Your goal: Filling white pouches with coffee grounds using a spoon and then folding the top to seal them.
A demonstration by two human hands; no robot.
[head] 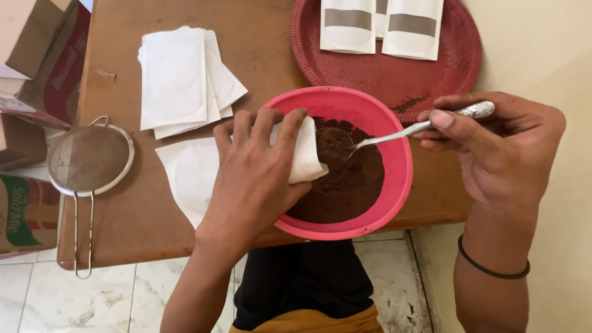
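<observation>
Carefully: left hand [253, 179] gripping white pouch [303, 154] over pink bowl [394, 185], right hand [499, 148] pinching spoon [394, 132] loaded with brown powder [348, 185]. Risk: tilted spoon, narrow pouch mouth, powder missing, spilling onto wooden table [135, 216].

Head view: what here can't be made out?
- White pouch: mostly covered by the left hand; its mouth is unseen.
- Red tray and the pouches on it: cut off by the top edge.
- Spoon handle: partly hidden by the right hand fingers.
</observation>
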